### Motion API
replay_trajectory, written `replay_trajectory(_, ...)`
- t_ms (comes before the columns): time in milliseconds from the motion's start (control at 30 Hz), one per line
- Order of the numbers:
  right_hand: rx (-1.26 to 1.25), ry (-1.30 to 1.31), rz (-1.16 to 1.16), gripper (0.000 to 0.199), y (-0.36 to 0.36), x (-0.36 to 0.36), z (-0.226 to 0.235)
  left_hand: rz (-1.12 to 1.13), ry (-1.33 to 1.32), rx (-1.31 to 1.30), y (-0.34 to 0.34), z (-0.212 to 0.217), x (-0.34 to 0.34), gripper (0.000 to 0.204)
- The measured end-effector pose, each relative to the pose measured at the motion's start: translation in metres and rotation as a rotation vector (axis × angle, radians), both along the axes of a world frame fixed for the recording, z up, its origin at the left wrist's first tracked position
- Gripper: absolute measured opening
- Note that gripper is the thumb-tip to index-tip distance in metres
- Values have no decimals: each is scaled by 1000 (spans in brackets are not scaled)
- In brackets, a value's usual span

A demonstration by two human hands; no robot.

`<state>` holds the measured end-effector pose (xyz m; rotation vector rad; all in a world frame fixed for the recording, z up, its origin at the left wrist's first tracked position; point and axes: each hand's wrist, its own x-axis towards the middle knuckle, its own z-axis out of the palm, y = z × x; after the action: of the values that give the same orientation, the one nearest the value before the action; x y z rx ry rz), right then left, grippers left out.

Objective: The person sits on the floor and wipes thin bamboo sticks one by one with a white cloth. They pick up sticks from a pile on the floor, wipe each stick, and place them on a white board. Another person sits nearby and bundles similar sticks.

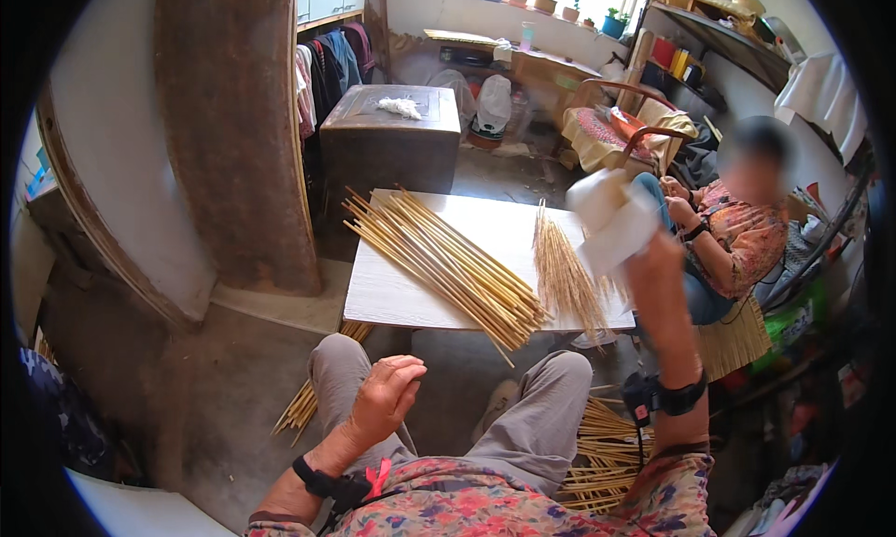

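My right hand (651, 255) is raised past the right side of the white table (387, 299), closed on a white sheet (618, 229). Motion blurs the sheet, so I cannot tell if it is paper or cloth. My left hand (387, 397) hovers over my left knee with its fingers curled together; nothing sticks out of it, though its palm is hidden. On the table, a bundle of long yellow stalks (448, 271) lies slantwise, its near ends over the front edge. Right of it lies a bunch of feathery dry grass heads (563, 265), close below the sheet.
More stalks lie on the floor by my right leg (607, 453) and left leg (301, 408). A person (747, 210) sits at the right, hands together, near a wooden armchair (644, 136). Behind the table stands a dark chest (387, 150) with a white fluffy heap (399, 108).
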<state>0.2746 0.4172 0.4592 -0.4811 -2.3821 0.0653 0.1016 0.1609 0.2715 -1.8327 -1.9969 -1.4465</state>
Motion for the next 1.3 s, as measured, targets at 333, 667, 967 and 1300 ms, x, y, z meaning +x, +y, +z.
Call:
replay_trajectory(333,-116,-565,449,20,-81,-8,-182,46,485,-51,-12,26,5,29)
replay_trajectory(667,-135,-494,522,12,-95,-9,-202,-26,422,-692,0,-10,15,11)
replay_trajectory(967,-31,-442,446,10,-39,37,-194,-63,520,-471,-32,2,-28,7)
replay_trajectory(1300,-41,-348,-62,19,57,128,-183,225,541,-513,-114,10,-76,7)
